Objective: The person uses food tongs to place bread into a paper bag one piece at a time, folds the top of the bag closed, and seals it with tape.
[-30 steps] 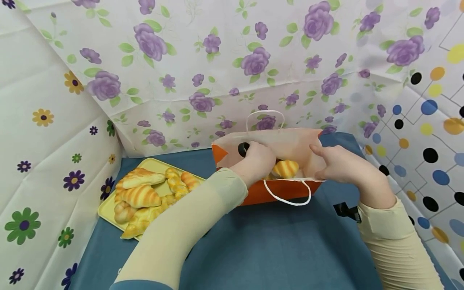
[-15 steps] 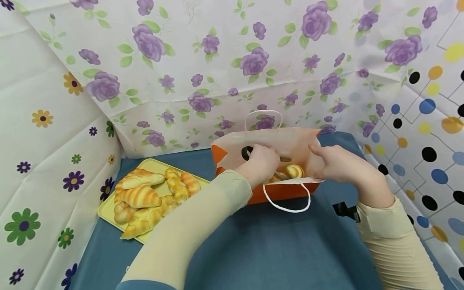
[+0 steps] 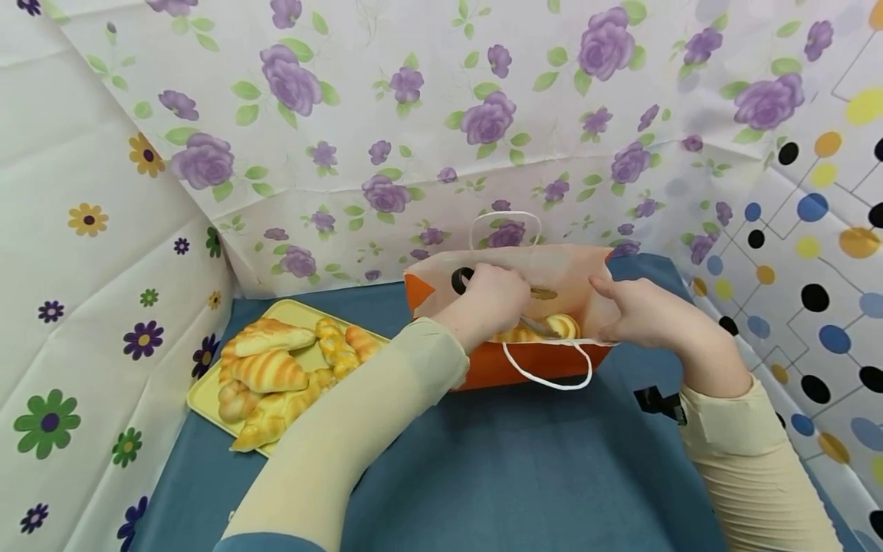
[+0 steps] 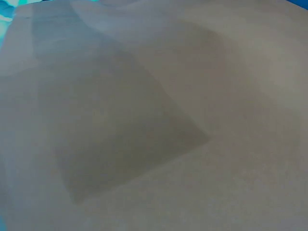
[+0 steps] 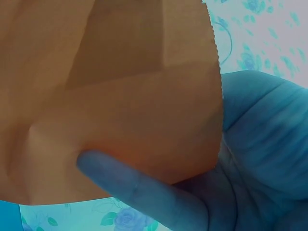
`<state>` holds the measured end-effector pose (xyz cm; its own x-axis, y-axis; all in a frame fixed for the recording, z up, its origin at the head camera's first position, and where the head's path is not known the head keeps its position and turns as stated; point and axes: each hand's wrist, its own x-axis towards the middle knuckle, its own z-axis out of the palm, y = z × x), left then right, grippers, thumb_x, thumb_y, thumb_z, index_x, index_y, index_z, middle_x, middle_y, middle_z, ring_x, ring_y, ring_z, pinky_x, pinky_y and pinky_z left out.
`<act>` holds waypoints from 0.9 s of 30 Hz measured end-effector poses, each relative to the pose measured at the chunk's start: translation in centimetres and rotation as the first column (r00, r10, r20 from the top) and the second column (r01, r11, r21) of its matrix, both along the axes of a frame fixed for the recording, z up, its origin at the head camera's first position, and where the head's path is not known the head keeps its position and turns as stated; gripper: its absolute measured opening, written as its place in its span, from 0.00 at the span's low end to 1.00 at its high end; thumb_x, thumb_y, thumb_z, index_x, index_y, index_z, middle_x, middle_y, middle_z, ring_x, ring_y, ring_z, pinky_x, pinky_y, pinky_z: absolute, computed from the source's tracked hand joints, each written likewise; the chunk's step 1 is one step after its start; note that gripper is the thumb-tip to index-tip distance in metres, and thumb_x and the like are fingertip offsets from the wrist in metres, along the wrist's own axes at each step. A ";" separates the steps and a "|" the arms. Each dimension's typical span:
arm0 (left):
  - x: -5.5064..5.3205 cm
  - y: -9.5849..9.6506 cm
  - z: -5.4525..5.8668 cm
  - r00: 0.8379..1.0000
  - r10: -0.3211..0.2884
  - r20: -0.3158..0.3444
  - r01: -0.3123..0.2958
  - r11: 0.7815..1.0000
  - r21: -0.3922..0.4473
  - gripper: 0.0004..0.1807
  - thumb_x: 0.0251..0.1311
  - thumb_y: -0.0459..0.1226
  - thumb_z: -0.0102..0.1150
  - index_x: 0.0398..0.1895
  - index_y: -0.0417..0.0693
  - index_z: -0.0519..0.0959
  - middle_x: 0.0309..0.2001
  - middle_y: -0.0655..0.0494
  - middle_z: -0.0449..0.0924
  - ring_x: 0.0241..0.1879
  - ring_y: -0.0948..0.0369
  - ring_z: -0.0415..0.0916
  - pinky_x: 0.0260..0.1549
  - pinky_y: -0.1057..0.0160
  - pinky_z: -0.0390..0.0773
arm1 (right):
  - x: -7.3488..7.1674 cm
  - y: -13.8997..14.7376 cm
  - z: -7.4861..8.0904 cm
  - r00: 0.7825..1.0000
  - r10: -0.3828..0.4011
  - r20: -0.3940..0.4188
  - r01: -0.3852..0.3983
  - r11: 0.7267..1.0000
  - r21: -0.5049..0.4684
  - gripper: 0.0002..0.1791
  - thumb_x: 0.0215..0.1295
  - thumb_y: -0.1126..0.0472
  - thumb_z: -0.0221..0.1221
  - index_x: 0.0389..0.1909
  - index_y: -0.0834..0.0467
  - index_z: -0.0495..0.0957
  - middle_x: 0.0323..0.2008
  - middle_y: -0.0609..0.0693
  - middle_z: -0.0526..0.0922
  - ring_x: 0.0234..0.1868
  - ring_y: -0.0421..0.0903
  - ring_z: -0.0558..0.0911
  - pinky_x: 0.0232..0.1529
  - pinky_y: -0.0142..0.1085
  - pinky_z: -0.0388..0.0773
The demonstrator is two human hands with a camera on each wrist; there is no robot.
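An orange paper bag (image 3: 510, 366), white inside, stands at the back with its mouth spread. My left hand (image 3: 491, 303) is over its mouth, gripping tongs whose black ring-shaped end (image 3: 461, 280) sticks out on the left. The metal tips (image 3: 543, 326) are spread apart inside the bag. Just right of them a striped bread roll (image 3: 567, 326) lies in the bag, partly behind the front rim. On the right side, my right hand (image 3: 641, 310) pinches the bag's edge; in the right wrist view the thumb (image 5: 125, 180) lies against the paper. The left wrist view shows only pale paper.
A yellow tray (image 3: 200, 399) piled with several breads (image 3: 269, 372) stands on the left of the blue tablecloth (image 3: 538, 475). White rope handles (image 3: 545, 379) hang in front of the bag and rise behind it. Patterned sheets (image 3: 386, 100) enclose the back and sides.
The tongs' tips have spread and the bread roll has come to rest lower and farther right in the bag. My left hand has risen slightly; my right hand stays at the bag's edge.
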<state>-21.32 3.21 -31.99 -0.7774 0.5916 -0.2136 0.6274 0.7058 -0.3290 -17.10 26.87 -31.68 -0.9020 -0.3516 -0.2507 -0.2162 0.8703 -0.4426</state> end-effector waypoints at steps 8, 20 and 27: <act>1.3 -1.8 1.1 0.995 0.035 0.092 -0.049 0.988 0.148 0.25 0.76 0.52 0.60 0.71 0.56 0.77 0.63 0.59 0.80 0.50 0.55 0.83 0.43 0.54 0.83 | 0.2 -0.1 -0.1 1.000 0.000 -0.011 0.000 1.000 0.005 0.51 0.67 0.61 0.71 0.84 0.68 0.53 0.30 0.51 0.80 0.24 0.48 0.74 0.33 0.43 0.75; 2.3 -6.1 2.2 0.992 0.088 0.087 -0.114 0.917 0.381 0.38 0.73 0.57 0.65 0.82 0.60 0.67 0.75 0.59 0.72 0.56 0.57 0.82 0.43 0.55 0.84 | 0.4 0.0 -0.3 1.000 -0.012 -0.016 0.012 1.000 -0.019 0.51 0.67 0.62 0.70 0.84 0.67 0.53 0.24 0.50 0.77 0.20 0.47 0.71 0.30 0.42 0.74; 3.3 -10.0 1.5 0.989 0.131 0.071 -0.147 0.780 0.609 0.43 0.72 0.58 0.65 0.86 0.64 0.62 0.80 0.61 0.65 0.74 0.54 0.70 0.60 0.47 0.79 | 0.4 0.0 -0.3 1.000 -0.002 -0.031 0.001 1.000 -0.015 0.51 0.68 0.59 0.71 0.84 0.66 0.53 0.28 0.50 0.78 0.22 0.47 0.72 0.32 0.43 0.73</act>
